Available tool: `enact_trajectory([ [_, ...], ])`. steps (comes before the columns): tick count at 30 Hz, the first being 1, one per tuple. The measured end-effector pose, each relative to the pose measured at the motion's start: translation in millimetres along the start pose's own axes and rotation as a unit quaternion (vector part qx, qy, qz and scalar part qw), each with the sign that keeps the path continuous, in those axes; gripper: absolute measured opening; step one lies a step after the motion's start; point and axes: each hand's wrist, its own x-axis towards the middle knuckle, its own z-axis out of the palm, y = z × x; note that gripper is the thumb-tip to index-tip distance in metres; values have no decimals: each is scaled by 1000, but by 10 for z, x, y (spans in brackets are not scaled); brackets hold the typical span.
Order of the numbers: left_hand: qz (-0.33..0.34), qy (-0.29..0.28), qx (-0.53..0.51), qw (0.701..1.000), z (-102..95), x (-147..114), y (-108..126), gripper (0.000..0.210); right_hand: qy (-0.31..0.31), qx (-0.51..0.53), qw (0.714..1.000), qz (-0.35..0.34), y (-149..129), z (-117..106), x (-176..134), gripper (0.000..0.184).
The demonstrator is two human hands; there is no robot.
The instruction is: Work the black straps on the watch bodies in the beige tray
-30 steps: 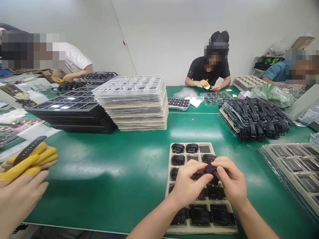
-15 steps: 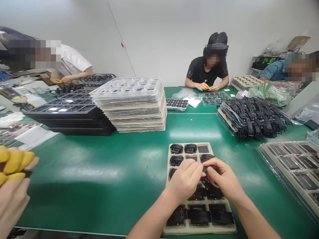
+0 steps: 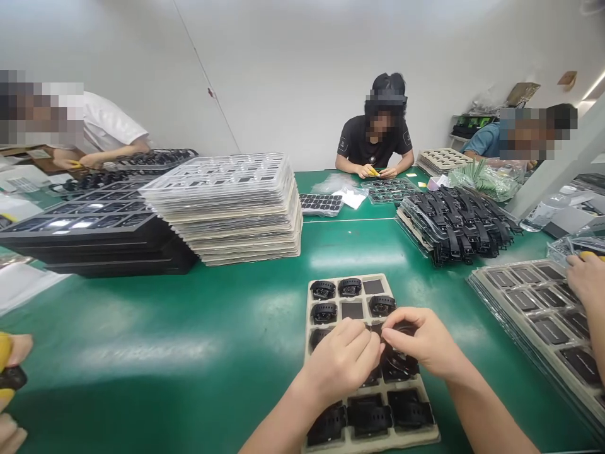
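Observation:
My left hand (image 3: 341,352) is closed, fingers pinched together over the middle of a beige moulded tray (image 3: 416,439). Facing it, my right hand (image 3: 428,343) has its thumb and forefinger curled in a grip. Between the two sets of fingertips is a black watch (image 3: 377,329), mostly covered by the hands. Watches with black straps, such as a black strapped watch (image 3: 382,305), fill many compartments of the tray. Some compartments, including a dark square pocket (image 3: 352,310), hold no watch. My wrists hide part of the lower rows.
Stacked clear and beige trays (image 3: 246,214) stand left of centre beside black trays (image 3: 94,246). Strapped watches pile up on trays (image 3: 460,221) at the right, behind another tray stack (image 3: 534,309). Co-workers' hands (image 3: 14,359) and a co-worker's arm (image 3: 588,290) reach in at the sides.
The view has swung slightly right, shifting everything left. My hands stay together at the tray, with the right fingers a little more spread. A co-worker's hand has appeared at the right edge.

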Motion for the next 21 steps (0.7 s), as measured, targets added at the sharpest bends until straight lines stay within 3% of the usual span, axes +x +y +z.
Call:
enact_trajectory([
  [9,19,54,-48,997,-97,-53,-12,25,-39,-118,991,-44,-165,-169,-171,17],
  [11,-19,99,-91,991,-153,-71,-87,25,31,-150,986,-59,-124,-300,-37,21],
  [13,-101,155,-109,977,-200,-94,-172,27,142,-181,972,-58,-33,-435,214,25],
  [14,-138,174,-108,969,-214,-104,-206,27,157,-195,967,-52,26,-483,369,27],
  [17,-169,180,-104,963,-202,-122,-244,23,96,-213,971,-56,201,-482,828,30],
  [21,-154,168,-121,966,-147,-133,-211,22,-5,-246,968,-57,318,-261,1202,13],
])
